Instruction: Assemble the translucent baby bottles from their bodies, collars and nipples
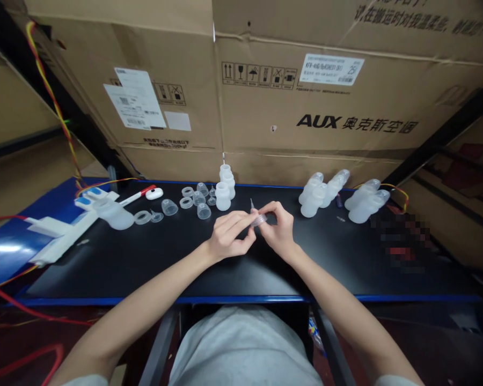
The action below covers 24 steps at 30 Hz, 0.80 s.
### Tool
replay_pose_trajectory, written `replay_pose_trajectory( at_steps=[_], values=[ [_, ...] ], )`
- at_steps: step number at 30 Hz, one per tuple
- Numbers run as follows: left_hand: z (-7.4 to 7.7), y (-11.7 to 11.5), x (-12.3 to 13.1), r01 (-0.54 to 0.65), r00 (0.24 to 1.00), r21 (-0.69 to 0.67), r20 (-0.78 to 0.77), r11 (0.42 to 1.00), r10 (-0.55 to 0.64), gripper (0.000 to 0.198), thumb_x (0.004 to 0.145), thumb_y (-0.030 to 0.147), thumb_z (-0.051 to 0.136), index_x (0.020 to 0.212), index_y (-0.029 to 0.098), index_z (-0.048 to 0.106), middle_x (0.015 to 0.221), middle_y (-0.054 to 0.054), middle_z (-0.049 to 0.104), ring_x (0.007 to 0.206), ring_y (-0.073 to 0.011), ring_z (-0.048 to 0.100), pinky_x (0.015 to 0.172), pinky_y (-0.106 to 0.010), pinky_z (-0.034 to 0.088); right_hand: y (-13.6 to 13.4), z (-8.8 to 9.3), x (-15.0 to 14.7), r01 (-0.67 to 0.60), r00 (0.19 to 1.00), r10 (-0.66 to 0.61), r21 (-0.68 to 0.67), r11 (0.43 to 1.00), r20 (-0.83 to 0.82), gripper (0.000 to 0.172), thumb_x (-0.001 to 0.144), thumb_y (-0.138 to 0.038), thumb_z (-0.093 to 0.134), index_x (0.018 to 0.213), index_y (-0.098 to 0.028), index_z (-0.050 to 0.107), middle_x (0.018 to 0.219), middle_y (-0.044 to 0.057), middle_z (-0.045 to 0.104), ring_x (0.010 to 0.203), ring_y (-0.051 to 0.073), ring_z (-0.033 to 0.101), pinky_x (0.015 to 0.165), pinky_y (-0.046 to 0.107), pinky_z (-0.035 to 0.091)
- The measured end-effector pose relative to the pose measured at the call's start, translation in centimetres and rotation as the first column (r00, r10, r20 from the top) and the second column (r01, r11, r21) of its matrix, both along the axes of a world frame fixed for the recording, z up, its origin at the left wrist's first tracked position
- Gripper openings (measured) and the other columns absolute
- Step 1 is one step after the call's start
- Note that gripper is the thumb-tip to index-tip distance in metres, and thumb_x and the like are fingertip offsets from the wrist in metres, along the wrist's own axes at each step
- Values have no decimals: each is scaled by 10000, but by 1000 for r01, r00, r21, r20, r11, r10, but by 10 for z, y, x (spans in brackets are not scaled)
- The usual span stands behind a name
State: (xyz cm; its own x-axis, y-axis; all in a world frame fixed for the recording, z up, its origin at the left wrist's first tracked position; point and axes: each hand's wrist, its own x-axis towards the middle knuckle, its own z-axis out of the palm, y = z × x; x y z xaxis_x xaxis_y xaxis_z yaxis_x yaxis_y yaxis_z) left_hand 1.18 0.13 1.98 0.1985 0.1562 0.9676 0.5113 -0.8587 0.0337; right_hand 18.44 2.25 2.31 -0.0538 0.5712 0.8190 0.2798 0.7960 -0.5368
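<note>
My left hand (pixel 231 236) and my right hand (pixel 278 228) meet above the black tabletop, both closed on a clear plastic collar ring (pixel 260 220). A thin pointed nozzle (pixel 252 203) stands up from the ring, between the fingertips. Fingers cover part of both pieces, so how far they are joined is hidden. Just beyond my left hand stand several open-necked translucent white bottles (pixel 223 197). Left of these lie clear caps (pixel 203 210), loose rings (pixel 186 202) and pointed nozzles (pixel 212 195).
Capped bottles (pixel 313 199) stand at the right, with more capped bottles (pixel 364 206) farther right. At left are a tipped bottle (pixel 118 214), a white power strip (pixel 66 238), a white oval device (pixel 154 194) and cables. A large cardboard box (pixel 261 128) walls off the back.
</note>
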Motion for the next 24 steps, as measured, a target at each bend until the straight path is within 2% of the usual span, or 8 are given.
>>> replay_pose_trajectory(
  at_steps=[4,7,10,12,14,17,21,24],
  values=[
    [-5,3,8,23,986,-157,168,987,4,341,905,91,739,1224,213,743,1038,-55,840,857,-189,819,784,-315,703,-1,3,2,57,998,-57,13,998,12,112,983,-232,776,940,-239,673,841,1,748,719,167,723,694,302,608],
    [-10,4,11,43,957,-220,288,975,23,213,911,157,812,1104,205,735,921,-15,792,777,-156,786,737,-279,689,-6,6,5,-24,998,21,63,998,60,64,1010,-192,738,1051,-236,712,968,42,813,856,195,800,795,329,662],
    [-10,8,6,80,939,-258,343,963,14,154,957,194,810,1092,198,736,965,-29,780,826,-152,793,749,-269,700,-10,8,8,-157,979,137,129,979,153,244,1028,-139,698,1248,-239,731,1208,91,840,1103,232,831,980,377,683],
    [-8,10,-1,110,935,-269,355,957,-7,141,982,218,794,1109,194,739,1024,-53,789,893,-169,808,763,-280,707,-9,6,10,-187,966,154,152,970,208,326,1040,-128,690,1343,-247,720,1284,98,832,1174,237,824,1034,382,680],
    [-6,13,-6,133,937,-254,349,958,-37,134,979,220,805,1096,192,745,1028,-60,796,920,-178,808,746,-277,698,-8,3,10,-176,966,140,159,971,219,341,1048,-143,712,1371,-253,716,1253,91,844,1124,225,840,1002,354,693],
    [-4,15,-10,136,938,-217,344,967,-55,107,965,213,834,1023,189,746,946,-37,789,847,-159,789,691,-256,671,-5,-3,11,-178,969,144,163,970,202,316,1040,-169,755,1342,-258,735,1190,78,860,1040,215,857,949,334,711],
    [-1,15,-10,107,941,-186,337,977,-39,154,948,222,865,931,197,714,845,-5,769,738,-140,755,649,-263,637,-6,-3,12,-214,965,183,161,963,190,224,1045,-161,736,1248,-250,766,1145,81,869,1026,227,862,929,365,732],
    [1,13,-9,117,942,-126,328,985,-70,185,928,161,872,930,208,694,835,9,768,731,-149,765,653,-284,626,-9,0,11,-231,959,194,176,957,205,206,1050,-136,707,1215,-243,767,1102,88,871,1027,232,863,899,372,746]
  ],
)
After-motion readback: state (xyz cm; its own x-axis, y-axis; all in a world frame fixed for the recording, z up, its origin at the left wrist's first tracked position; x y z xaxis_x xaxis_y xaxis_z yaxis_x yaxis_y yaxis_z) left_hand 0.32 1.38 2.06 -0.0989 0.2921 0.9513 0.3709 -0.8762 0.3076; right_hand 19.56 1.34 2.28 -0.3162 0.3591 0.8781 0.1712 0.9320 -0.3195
